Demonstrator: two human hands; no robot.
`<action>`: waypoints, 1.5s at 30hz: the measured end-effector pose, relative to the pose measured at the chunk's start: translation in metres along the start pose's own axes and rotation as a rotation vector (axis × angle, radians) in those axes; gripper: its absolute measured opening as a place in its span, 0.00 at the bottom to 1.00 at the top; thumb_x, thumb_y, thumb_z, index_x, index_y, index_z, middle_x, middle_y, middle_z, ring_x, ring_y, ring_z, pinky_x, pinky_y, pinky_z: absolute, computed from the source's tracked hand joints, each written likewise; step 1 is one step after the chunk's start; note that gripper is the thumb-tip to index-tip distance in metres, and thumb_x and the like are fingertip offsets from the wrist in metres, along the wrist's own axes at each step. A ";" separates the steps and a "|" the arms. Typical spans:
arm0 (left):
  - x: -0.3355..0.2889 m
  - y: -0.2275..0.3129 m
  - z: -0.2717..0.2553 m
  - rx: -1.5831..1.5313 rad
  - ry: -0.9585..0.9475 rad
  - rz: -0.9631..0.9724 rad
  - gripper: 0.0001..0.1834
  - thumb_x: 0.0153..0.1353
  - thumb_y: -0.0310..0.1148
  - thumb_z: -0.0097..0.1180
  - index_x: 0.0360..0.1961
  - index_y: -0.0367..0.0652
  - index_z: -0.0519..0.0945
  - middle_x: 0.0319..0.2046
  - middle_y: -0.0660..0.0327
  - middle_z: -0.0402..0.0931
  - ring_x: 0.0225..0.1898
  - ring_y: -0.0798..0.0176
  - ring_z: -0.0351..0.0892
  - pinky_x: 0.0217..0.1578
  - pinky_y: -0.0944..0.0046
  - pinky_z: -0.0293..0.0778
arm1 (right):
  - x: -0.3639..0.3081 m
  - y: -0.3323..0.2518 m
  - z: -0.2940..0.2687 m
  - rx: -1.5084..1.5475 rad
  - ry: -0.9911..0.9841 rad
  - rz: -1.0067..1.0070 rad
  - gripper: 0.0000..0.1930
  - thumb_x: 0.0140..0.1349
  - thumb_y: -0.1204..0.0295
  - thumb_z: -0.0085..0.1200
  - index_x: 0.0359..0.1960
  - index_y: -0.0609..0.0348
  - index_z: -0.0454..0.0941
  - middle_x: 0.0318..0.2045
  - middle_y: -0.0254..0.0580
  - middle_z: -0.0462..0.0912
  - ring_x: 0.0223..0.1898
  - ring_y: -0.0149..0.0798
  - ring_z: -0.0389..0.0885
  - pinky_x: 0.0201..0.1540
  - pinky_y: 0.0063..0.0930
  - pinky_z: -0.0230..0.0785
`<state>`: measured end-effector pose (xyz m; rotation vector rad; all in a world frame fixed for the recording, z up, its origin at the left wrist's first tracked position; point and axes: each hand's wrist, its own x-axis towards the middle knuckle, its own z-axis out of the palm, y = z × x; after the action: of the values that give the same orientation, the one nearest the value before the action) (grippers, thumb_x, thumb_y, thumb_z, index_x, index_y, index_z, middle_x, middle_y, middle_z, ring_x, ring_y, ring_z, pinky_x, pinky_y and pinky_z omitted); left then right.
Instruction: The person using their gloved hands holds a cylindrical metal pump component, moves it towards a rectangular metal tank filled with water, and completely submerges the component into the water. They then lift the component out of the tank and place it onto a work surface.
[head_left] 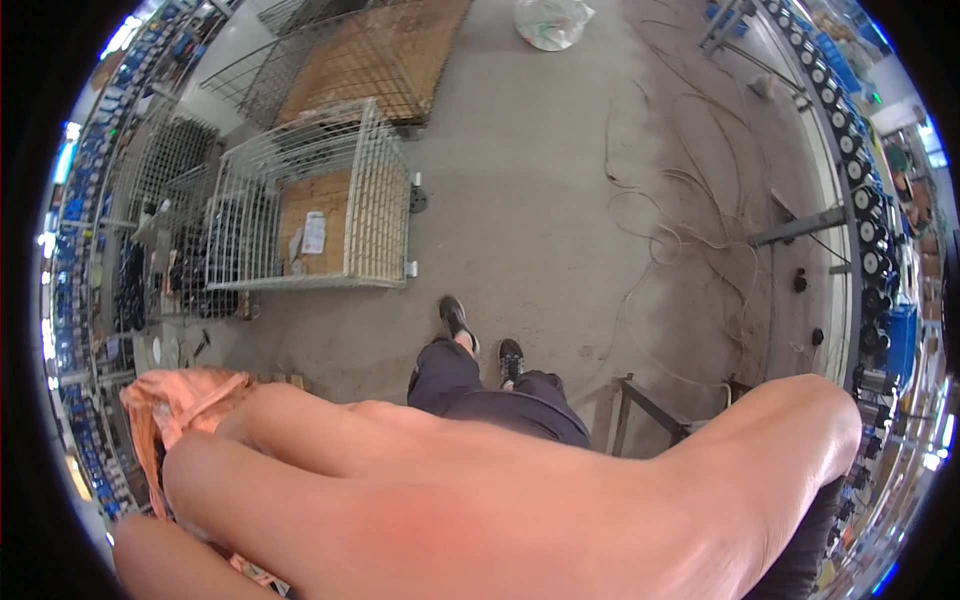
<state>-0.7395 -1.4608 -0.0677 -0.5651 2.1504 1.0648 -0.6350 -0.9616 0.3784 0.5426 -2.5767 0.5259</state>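
Very close to the camera, my right hand [470,510] spans the lower part of the head view, back of the hand facing up. Its wrist is at the right, by a dark sleeve edge [812,545]. The fingers point left and curl against a crumpled orange cloth [185,395], which bunches up beyond them. A small patterned bit of fabric shows under the fingers near the bottom edge. What else the fingers may hold is hidden. No part of my left hand can be seen.
Ahead on the left stands a wire cage cart [380,200] with cardboard and a paper inside. Loose cables [690,180] lie on the floor to the right, beside a long machine rail [845,150] with spools. A plastic-wrapped bundle [553,22] sits far ahead.
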 end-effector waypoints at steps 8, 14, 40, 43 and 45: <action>0.088 0.091 0.023 0.059 -0.045 0.015 0.14 0.73 0.38 0.59 0.46 0.37 0.83 0.32 0.57 0.82 0.25 0.62 0.79 0.22 0.58 0.75 | 0.048 0.078 0.002 -0.082 -0.023 0.107 0.11 0.29 0.67 0.51 0.16 0.60 0.75 0.20 0.40 0.68 0.27 0.40 0.72 0.37 0.35 0.70; 0.164 0.240 0.067 0.222 -0.188 0.074 0.14 0.73 0.38 0.59 0.46 0.37 0.83 0.32 0.57 0.82 0.25 0.61 0.80 0.22 0.58 0.75 | 0.097 0.150 -0.007 -0.175 0.005 0.237 0.11 0.28 0.67 0.50 0.14 0.60 0.75 0.19 0.40 0.67 0.27 0.40 0.71 0.36 0.35 0.70; 0.284 0.570 0.294 0.685 -0.526 0.452 0.17 0.73 0.39 0.58 0.54 0.38 0.81 0.42 0.55 0.84 0.29 0.63 0.82 0.22 0.62 0.77 | -0.001 0.282 -0.064 -0.237 0.349 0.576 0.07 0.43 0.68 0.57 0.19 0.58 0.76 0.23 0.41 0.74 0.30 0.42 0.78 0.38 0.35 0.71; 0.260 0.591 0.314 0.721 -0.530 0.456 0.15 0.75 0.39 0.57 0.52 0.38 0.80 0.39 0.57 0.83 0.25 0.65 0.78 0.20 0.61 0.73 | -0.035 0.282 -0.081 -0.261 0.406 0.567 0.07 0.44 0.68 0.58 0.20 0.58 0.76 0.24 0.41 0.75 0.31 0.43 0.78 0.38 0.35 0.71; 0.222 0.608 0.329 0.727 -0.476 0.434 0.13 0.76 0.38 0.55 0.50 0.38 0.79 0.36 0.59 0.81 0.23 0.65 0.75 0.20 0.60 0.70 | -0.070 0.285 -0.090 -0.262 0.460 0.567 0.07 0.46 0.68 0.58 0.20 0.58 0.76 0.24 0.41 0.76 0.31 0.43 0.79 0.38 0.35 0.72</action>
<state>-1.1514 -0.8625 -0.0550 0.4639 2.0551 0.4693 -0.6755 -0.6589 0.3415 -0.3760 -2.2690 0.4162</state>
